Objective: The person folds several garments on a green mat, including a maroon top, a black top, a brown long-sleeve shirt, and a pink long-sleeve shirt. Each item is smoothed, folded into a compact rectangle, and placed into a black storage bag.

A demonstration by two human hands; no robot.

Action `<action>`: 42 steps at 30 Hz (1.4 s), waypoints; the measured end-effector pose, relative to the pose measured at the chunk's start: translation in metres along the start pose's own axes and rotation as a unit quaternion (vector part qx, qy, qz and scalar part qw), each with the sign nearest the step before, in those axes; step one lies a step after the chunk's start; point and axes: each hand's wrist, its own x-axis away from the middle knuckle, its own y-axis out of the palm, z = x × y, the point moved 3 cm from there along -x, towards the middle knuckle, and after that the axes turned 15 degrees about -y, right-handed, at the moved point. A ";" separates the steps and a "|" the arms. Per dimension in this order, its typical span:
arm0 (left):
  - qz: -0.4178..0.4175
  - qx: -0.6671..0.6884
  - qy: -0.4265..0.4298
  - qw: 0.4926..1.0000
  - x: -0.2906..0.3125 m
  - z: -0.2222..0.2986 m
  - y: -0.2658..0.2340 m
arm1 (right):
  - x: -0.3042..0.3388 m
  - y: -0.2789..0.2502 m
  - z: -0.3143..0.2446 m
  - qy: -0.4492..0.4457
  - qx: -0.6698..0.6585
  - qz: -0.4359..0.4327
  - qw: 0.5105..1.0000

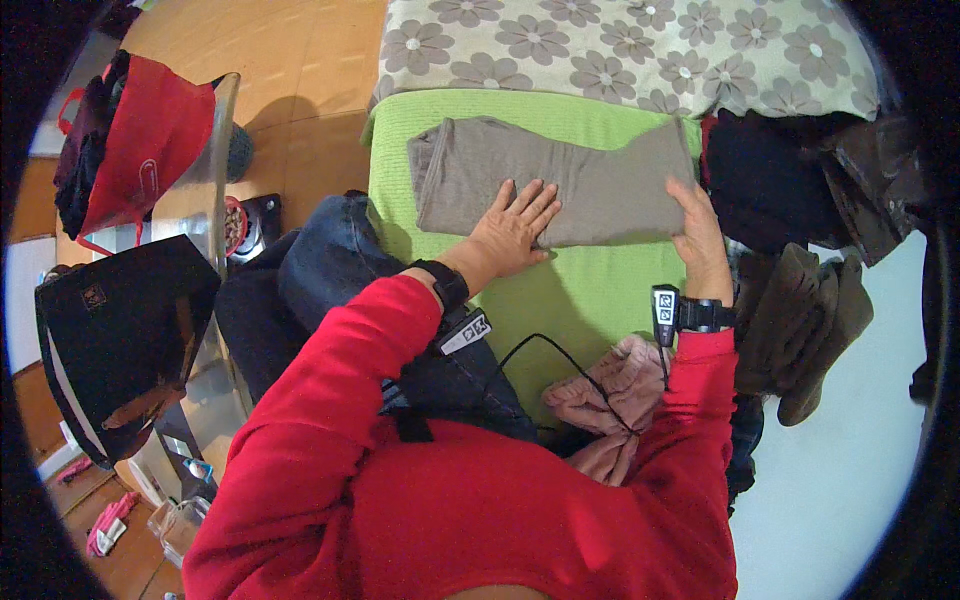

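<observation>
A folded grey-brown garment (pixel 590 185) lies flat on a bright green blanket (pixel 560 290). My left hand (pixel 515 225) rests palm down on the garment's near edge, fingers spread. My right hand (pixel 698 235) touches the garment's right end, fingers along its edge. Both arms wear red sleeves and dark wrist straps; a small black device (pixel 665 312) sits on the right wrist.
A pink garment (pixel 610 395) lies near my lap. Dark clothes (pixel 770 180) and brown folded items (pixel 810 320) are piled at right. A flowered cover (pixel 620 45) lies beyond. At left are a red bag (pixel 145 140), a black bag (pixel 115 330) and a glass table (pixel 215 150).
</observation>
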 end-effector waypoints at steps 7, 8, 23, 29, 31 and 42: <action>-0.240 -0.090 -0.049 0.965 0.017 0.002 0.014 | -0.027 0.190 0.045 -0.071 0.222 -0.254 0.939; -0.173 -0.129 -0.017 0.976 0.027 0.000 0.013 | -0.026 0.209 0.067 -0.098 0.384 -0.238 0.886; -0.014 0.126 -0.078 0.989 0.132 -0.019 -0.101 | -0.024 0.065 0.078 -0.130 0.373 -0.071 0.916; 0.188 0.176 -0.251 0.933 0.262 -0.068 -0.221 | -0.029 0.031 0.123 0.106 0.127 -0.103 0.981; 0.284 0.158 -0.310 0.894 0.307 -0.072 -0.253 | -0.023 0.040 0.128 0.190 0.066 -0.073 0.977; 0.551 -0.077 -0.471 0.684 0.486 -0.087 -0.331 | -0.027 0.144 0.050 0.102 0.098 -0.189 0.972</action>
